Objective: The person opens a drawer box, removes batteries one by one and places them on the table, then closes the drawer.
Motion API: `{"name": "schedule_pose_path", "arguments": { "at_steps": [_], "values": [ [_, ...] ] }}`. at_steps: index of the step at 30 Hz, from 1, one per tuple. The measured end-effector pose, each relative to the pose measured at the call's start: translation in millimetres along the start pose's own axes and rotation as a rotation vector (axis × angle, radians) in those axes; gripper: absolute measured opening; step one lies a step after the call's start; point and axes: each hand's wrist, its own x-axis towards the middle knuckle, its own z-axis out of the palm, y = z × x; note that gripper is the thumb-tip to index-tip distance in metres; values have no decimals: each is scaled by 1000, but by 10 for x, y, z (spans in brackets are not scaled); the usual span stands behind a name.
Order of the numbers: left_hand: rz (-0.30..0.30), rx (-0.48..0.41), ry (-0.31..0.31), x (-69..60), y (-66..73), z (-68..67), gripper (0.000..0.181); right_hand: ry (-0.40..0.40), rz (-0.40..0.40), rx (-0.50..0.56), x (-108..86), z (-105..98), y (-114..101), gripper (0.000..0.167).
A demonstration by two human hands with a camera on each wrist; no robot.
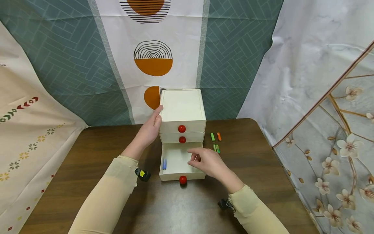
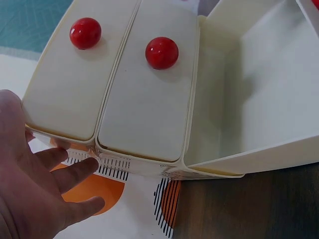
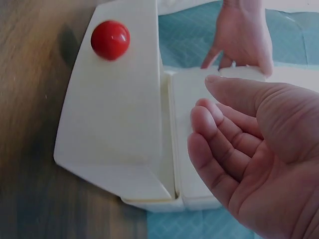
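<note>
A small white chest of drawers (image 1: 183,105) stands on the table, its bottom drawer (image 1: 170,177) pulled out and the upper two closed. Each drawer has a round red knob (image 1: 182,180). Blue battery cells (image 1: 165,164) lie at the left inside the bottom drawer; whether one or two, I cannot tell. My left hand (image 1: 148,130) rests on the chest's upper left side, fingers spread in the left wrist view. Over the right part of the open drawer hovers my right hand (image 1: 209,161). Its fingers are loosely bent, thumb apart, with nothing between them in the right wrist view.
Right of the chest on the brown wooden table (image 1: 248,169) lie a light green battery (image 1: 212,137), an orange battery (image 1: 219,136) and a pair of green batteries (image 1: 216,148). A patterned cloth (image 1: 233,58) hangs close behind the chest.
</note>
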Motion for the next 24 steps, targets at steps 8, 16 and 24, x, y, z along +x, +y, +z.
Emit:
{"name": "schedule_pose_path", "arguments": {
  "at_steps": [8, 16, 24],
  "values": [
    [-1, -2, -1, 3, -2, 1, 64, -43, -28, -47, 113, 168, -68, 41],
    [-5, -4, 8, -4, -6, -2, 64, -102, -36, -63, 278, 340, -121, 45],
    [-9, 0, 9, 0, -12, 6, 63, -148, -33, -93, 408, 484, -177, 47]
  ]
}}
